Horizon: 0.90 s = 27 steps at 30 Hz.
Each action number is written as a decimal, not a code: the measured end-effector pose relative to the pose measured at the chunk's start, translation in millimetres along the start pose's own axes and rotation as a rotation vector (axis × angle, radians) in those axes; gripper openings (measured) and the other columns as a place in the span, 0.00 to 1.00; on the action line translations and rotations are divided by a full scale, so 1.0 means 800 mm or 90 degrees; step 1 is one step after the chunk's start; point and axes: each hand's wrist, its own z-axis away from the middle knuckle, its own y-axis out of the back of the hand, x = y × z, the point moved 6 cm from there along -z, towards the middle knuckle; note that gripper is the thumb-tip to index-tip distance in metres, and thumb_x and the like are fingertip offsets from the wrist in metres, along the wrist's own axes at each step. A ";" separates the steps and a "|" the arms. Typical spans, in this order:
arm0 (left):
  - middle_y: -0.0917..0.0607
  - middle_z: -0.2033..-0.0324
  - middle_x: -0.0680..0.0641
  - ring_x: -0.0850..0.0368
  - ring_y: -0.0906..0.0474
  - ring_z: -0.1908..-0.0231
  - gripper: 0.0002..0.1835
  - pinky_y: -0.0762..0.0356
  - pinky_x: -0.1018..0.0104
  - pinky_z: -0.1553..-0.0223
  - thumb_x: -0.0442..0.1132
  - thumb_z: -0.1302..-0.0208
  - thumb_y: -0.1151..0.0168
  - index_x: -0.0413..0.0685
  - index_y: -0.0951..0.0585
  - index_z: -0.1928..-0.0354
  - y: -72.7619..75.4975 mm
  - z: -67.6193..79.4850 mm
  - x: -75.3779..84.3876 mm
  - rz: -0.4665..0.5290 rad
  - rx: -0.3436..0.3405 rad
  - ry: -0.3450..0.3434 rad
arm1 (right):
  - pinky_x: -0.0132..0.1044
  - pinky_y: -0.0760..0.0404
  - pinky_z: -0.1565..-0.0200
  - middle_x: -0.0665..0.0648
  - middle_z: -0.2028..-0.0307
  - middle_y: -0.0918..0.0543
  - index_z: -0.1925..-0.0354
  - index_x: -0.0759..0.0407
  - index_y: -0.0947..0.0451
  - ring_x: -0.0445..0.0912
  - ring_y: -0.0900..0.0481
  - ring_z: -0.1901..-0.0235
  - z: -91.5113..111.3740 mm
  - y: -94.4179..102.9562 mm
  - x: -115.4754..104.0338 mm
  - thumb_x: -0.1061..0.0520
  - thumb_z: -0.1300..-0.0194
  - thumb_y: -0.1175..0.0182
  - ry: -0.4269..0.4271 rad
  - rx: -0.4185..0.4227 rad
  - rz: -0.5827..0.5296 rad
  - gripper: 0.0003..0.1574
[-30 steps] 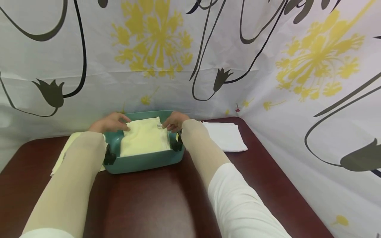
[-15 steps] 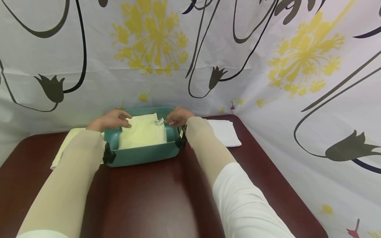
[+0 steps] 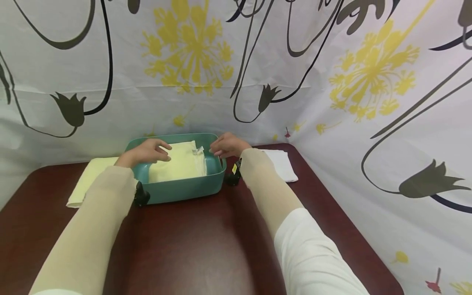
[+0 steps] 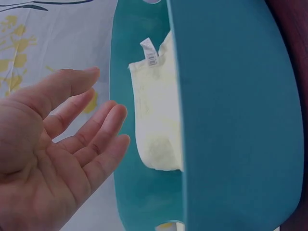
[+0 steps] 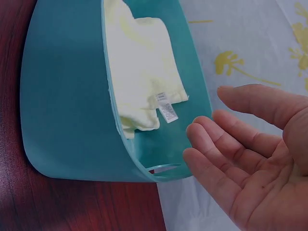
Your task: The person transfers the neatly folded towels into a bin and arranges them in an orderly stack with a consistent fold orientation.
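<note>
In the right-wrist view I can make out fine print on the white fabric tag point(image 5: 167, 110), too small to tell in the head view; only the latter takes in the folded white cloth point(image 3: 281, 164) and flat yellow cloth point(image 3: 88, 180) outside. The folded pale-yellow cloth point(image 3: 178, 164) lies in the oblong teal plastic tub point(image 3: 184, 190), between left hand point(image 3: 146, 151) and right hand point(image 3: 229, 145) (both empty, fingers spread and loosely bent), touching neither. The dark red-brown table point(image 3: 180, 246) stands against a white flower-printed sheet point(image 3: 210, 110).
</note>
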 end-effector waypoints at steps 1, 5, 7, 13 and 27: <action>0.34 0.44 0.25 0.33 0.37 0.44 0.26 0.36 0.43 0.47 0.35 0.35 0.46 0.28 0.39 0.39 -0.002 0.000 0.000 0.001 -0.002 0.001 | 0.44 0.28 0.49 0.61 0.46 0.26 0.45 0.67 0.28 0.53 0.26 0.48 0.002 0.002 0.001 0.63 0.38 0.42 0.001 0.004 0.000 0.22; 0.34 0.44 0.25 0.34 0.36 0.44 0.27 0.36 0.44 0.46 0.35 0.35 0.46 0.29 0.39 0.39 -0.011 0.000 0.002 0.011 -0.005 0.004 | 0.44 0.27 0.49 0.60 0.46 0.26 0.46 0.66 0.26 0.52 0.24 0.51 0.009 0.007 0.001 0.64 0.40 0.40 0.014 0.018 -0.008 0.22; 0.34 0.45 0.26 0.34 0.35 0.45 0.26 0.36 0.44 0.47 0.35 0.35 0.46 0.29 0.38 0.39 -0.015 0.001 0.006 0.014 -0.006 -0.004 | 0.45 0.28 0.48 0.60 0.46 0.26 0.47 0.67 0.26 0.52 0.25 0.51 0.015 0.008 0.001 0.64 0.40 0.40 0.021 0.022 -0.012 0.22; 0.33 0.45 0.26 0.34 0.35 0.45 0.26 0.35 0.44 0.47 0.35 0.36 0.46 0.30 0.37 0.39 -0.031 0.004 0.026 0.007 -0.007 -0.043 | 0.45 0.28 0.48 0.61 0.45 0.27 0.47 0.68 0.26 0.54 0.26 0.49 0.032 0.017 0.007 0.64 0.39 0.41 0.037 0.032 -0.011 0.21; 0.30 0.48 0.29 0.37 0.30 0.48 0.22 0.30 0.50 0.50 0.32 0.38 0.43 0.31 0.32 0.43 -0.073 -0.015 0.054 0.034 -0.006 -0.143 | 0.45 0.29 0.48 0.62 0.45 0.27 0.46 0.67 0.27 0.52 0.25 0.50 0.057 0.050 0.048 0.62 0.39 0.41 0.048 0.059 0.000 0.22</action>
